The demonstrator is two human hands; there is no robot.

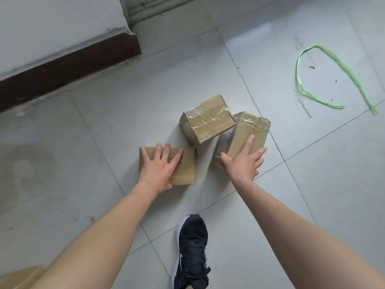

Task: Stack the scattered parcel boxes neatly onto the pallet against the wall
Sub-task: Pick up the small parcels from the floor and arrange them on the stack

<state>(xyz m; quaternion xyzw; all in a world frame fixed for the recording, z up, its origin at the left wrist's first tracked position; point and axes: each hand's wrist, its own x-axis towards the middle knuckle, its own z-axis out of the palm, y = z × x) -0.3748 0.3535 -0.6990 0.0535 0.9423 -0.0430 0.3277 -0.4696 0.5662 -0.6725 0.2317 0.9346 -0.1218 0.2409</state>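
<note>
Cardboard boxes await pickup: left hand and right hand lie spread, ungripped, atop two; next, grasp.

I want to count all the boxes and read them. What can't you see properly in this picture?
1. Head view: the pallet is not in the picture at all.
2. The box at the bottom left corner is cut off by the edge and an arm.
3. The black marking on the plain box is partly under the left hand.
4. The label on the right box is too small, half behind the middle box and the right hand.
</note>
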